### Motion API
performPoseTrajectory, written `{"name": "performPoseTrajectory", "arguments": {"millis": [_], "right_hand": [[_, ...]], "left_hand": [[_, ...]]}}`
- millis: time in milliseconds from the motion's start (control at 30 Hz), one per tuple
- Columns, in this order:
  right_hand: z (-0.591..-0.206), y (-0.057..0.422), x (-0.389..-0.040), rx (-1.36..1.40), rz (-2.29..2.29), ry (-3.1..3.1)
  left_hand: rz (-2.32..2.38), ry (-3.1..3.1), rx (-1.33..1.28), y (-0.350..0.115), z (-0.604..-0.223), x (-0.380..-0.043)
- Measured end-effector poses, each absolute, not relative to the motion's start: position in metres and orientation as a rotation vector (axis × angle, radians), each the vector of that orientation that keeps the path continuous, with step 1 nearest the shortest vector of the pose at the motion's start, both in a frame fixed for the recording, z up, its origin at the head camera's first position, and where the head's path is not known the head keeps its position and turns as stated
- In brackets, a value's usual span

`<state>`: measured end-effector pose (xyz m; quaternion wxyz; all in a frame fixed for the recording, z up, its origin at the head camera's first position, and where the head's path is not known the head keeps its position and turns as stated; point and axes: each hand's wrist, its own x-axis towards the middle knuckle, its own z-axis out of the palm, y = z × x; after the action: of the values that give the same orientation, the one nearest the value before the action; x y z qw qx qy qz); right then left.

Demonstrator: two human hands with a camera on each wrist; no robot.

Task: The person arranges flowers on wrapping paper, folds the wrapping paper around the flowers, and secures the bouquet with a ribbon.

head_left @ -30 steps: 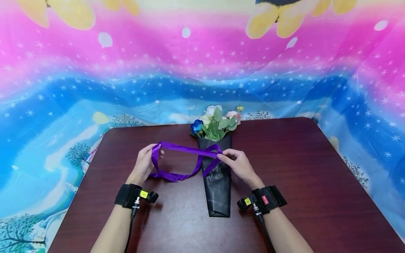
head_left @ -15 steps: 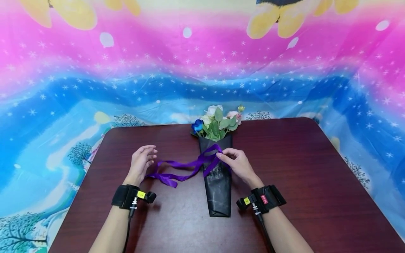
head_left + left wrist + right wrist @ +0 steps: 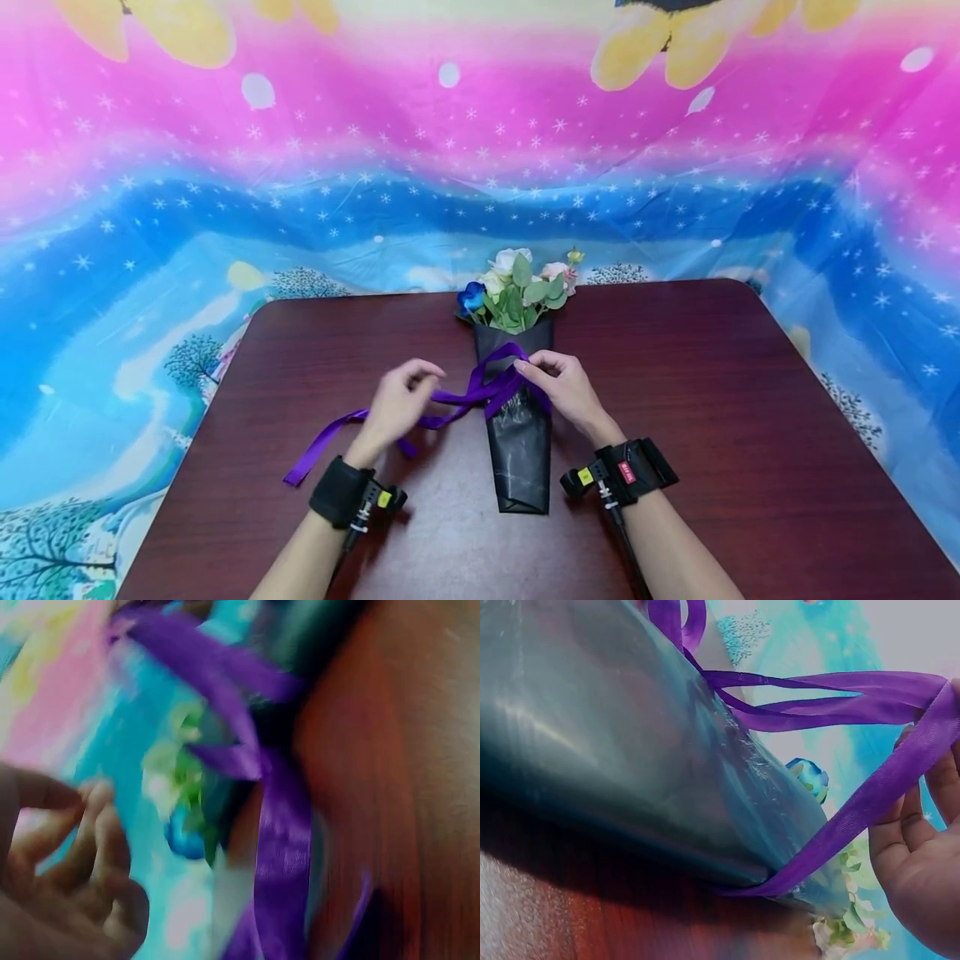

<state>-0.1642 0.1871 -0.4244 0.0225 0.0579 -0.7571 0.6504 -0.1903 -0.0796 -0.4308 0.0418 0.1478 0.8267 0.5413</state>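
A bouquet in black wrapping (image 3: 517, 467) lies on the table, with white, pink and blue flowers (image 3: 512, 283) and green leaves at its far end. Purple ribbon (image 3: 483, 390) crosses around its middle, looped at the top, with loose tails running left. My right hand (image 3: 567, 390) pinches the ribbon over the wrap's right side; the right wrist view shows strands of ribbon (image 3: 847, 825) drawn up to its fingers. My left hand (image 3: 397, 407) hovers left of the bouquet above the ribbon tails, fingers loosely bent. Blurred in the left wrist view, its fingers (image 3: 109, 847) hold nothing, the ribbon passing beside them.
The dark red-brown table (image 3: 675, 367) spreads out on both sides of the bouquet. Behind and around it hangs a colourful printed cloth (image 3: 480, 167). Each wrist wears a black strap (image 3: 637, 472) with a small camera and cable.
My left hand has let go of the ribbon, which dropped onto the table, then moved right toward the bouquet. A ribbon tail now stretches out to the left. My right hand keeps its pinch in place.
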Motion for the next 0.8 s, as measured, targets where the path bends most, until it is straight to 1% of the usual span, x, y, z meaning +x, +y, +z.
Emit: {"name": "performPoseTrajectory", "arguments": {"millis": [133, 267, 567, 667, 800], "right_hand": [[-0.432, 0.188, -0.167, 0.195, 2.002, -2.337], [-0.432, 0.187, -0.167, 0.219, 1.980, -2.321], [-0.431, 0.185, -0.165, 0.220, 1.993, -2.291], [-0.432, 0.184, -0.164, 0.216, 1.999, -2.286], [-0.425, 0.182, -0.160, 0.197, 2.008, -2.282]], "left_hand": [[1.357, 2.509, 0.860, -0.051, -0.433, -0.169], [1.210, 2.492, 1.042, -0.025, -0.438, -0.156], [0.829, 2.807, 1.076, 0.015, -0.447, -0.148], [0.807, 2.884, 0.975, 0.019, -0.449, -0.145], [0.931, 2.900, 0.854, 0.019, -0.451, -0.141]]}}
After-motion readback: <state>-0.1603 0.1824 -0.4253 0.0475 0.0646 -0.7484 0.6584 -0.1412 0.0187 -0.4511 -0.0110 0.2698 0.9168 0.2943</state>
